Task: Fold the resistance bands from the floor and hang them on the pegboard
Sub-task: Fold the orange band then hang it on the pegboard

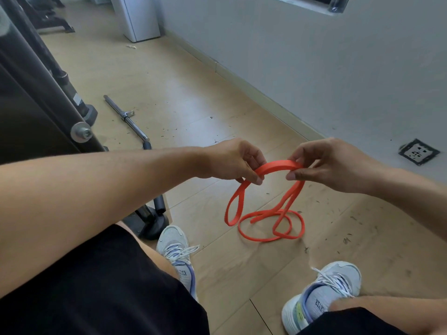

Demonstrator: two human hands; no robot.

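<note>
Orange resistance band (278, 165): upper fold pinched between left hand (232, 160) and right hand (338, 163), both grips clamped on it. Lower coils trailed on floor (193, 97). Folding step under way; remaining slack to be gathered next.

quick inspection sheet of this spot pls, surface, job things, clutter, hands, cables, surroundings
surface: pale wood floor, dotted with dark specks.
job's things: orange resistance band, top stretch lifted, lower loops coiled on the floor; no pegboard in view.
clutter: metal bar lying on the floor.
grippers: left hand and right hand both pinch the band's top.
cables: nothing seen.
surroundings: grey wall, wall socket, black machine frame, white cabinet.
</note>
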